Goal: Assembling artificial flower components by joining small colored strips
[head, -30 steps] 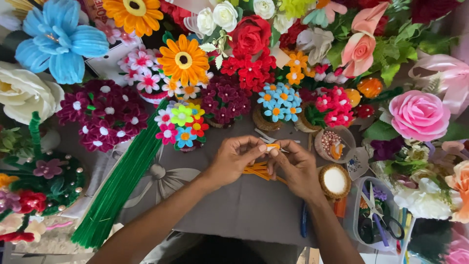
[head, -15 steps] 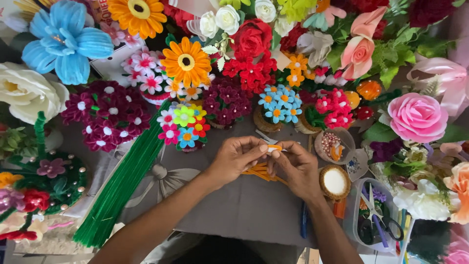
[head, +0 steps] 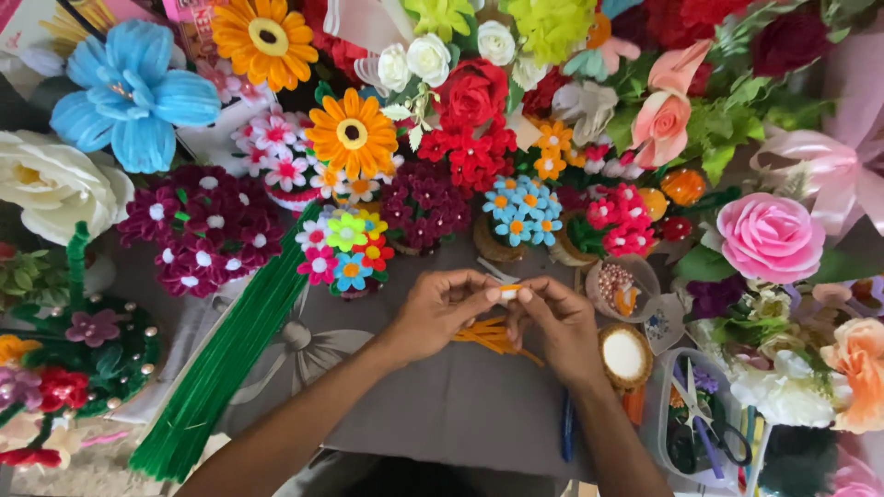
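My left hand [head: 440, 313] and right hand [head: 557, 322] pinch closed on a short orange fuzzy pipe-cleaner piece [head: 509, 289], lying crosswise between my fingertips; loose orange pipe-cleaner strips [head: 488, 336] lie just beneath.

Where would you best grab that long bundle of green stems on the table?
Probably around the middle of the green stem bundle, coming from above with fingers across it. It lies flat and slanted, fanning wider toward its lower end, so the tighter middle should keep the stems together.
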